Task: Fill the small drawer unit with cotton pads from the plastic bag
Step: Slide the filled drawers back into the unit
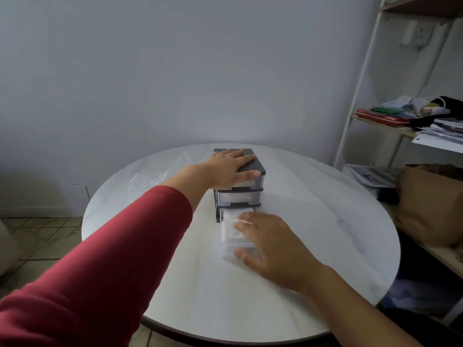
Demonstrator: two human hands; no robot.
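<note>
A small drawer unit (240,194) with a dark frame and clear drawers stands mid-table. My left hand (229,167) lies flat on its dark top, fingers straight. The bottom drawer (231,246) is pulled out toward me and holds white cotton pads (229,227). My right hand (269,242) is over that drawer, fingers spread on the pads and thumb at the drawer's front; it is motion-blurred. A clear plastic bag (147,179) lies crumpled on the table left of the unit.
The round white table (313,209) stands against a grey wall. To the right is a white shelf rack (390,126) with papers and clutter, and a brown paper bag (431,204) beside the table edge.
</note>
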